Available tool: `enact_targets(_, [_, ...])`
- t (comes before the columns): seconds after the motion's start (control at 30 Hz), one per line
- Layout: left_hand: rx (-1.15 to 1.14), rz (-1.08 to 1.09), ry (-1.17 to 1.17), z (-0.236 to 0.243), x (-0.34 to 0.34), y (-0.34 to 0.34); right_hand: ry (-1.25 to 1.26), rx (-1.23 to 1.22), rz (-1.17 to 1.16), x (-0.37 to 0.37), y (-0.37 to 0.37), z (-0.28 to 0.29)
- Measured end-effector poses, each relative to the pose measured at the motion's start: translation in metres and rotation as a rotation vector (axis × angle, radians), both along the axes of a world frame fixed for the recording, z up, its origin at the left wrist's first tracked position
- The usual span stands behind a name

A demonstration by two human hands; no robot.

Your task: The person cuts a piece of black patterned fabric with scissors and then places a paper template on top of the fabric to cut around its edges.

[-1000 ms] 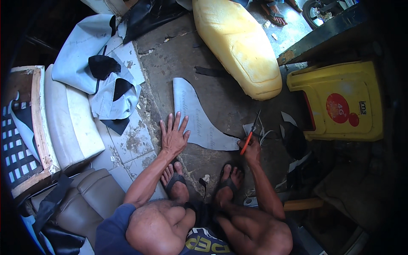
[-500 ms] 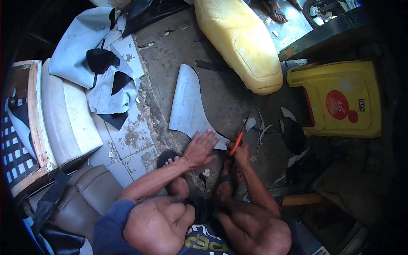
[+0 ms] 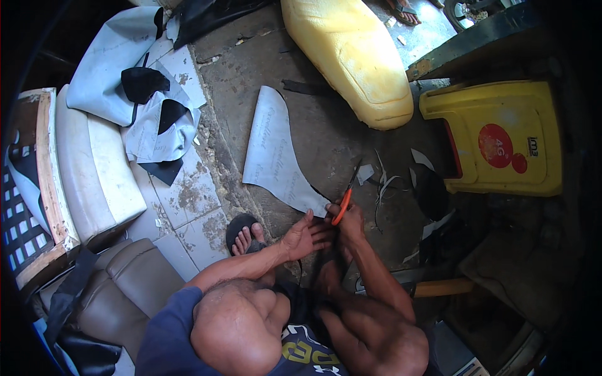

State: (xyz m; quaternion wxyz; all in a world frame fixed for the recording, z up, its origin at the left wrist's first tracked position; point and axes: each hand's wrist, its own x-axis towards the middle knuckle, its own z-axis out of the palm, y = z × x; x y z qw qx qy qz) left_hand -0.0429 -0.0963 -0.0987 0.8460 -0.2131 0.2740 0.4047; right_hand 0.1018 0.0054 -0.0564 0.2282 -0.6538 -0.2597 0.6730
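On the dark floor in front of me lies a curved, pale grey-white cut piece of sheet material (image 3: 269,153), broad at its far end and narrowing toward my hands. My right hand (image 3: 351,220) is closed on a pair of scissors with orange handles (image 3: 343,205), the blades pointing away from me. Its fingertips are at the narrow end of the piece; whether they also pinch it I cannot tell. Just short of that end, my left hand (image 3: 305,239) is turned partly palm up, its fingers stretched out and nothing in them.
A yellow foam seat (image 3: 351,59) lies beyond the piece. To the right are thin offcut strips (image 3: 385,185) and a yellow plastic chair (image 3: 501,141). Leftward, sheet scraps (image 3: 160,131) sit beside a white cushion (image 3: 100,169) and a brown padded seat (image 3: 144,282). Another person's foot (image 3: 406,14) shows far off.
My left hand has come off the sheet piece, drawn back toward me and turned its palm partly up. The scissors remain in my right hand, which has shifted slightly. The whole view has shifted a little.
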Motion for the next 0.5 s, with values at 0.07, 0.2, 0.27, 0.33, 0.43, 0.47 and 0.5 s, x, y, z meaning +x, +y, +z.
enact_targets(0.07, [-0.044,0.082,0.053,-0.007,-0.002,0.002,0.003,-0.005,0.001,-0.009,-0.003,0.001])
enact_targets(0.2, [-0.021,0.115,0.215,-0.017,0.004,0.015,-0.014,-0.009,0.106,0.005,-0.004,0.000])
enact_targets(0.27, [-0.018,0.120,0.223,-0.019,0.013,0.021,-0.068,-0.027,0.228,0.027,0.000,0.001])
enact_targets(0.33, [-0.078,0.147,0.251,-0.023,0.003,0.016,-0.272,0.070,0.480,0.031,0.001,0.013])
enact_targets(0.43, [-0.082,0.187,0.272,-0.014,0.010,0.022,-0.454,0.086,0.776,0.061,0.014,0.036])
enact_targets(0.47, [-0.085,0.190,0.275,-0.014,0.011,0.022,-0.484,0.063,0.860,0.067,0.017,0.044])
enact_targets(0.5, [-0.089,0.194,0.279,-0.014,0.011,0.022,-0.473,0.041,0.928,0.071,0.021,0.050])
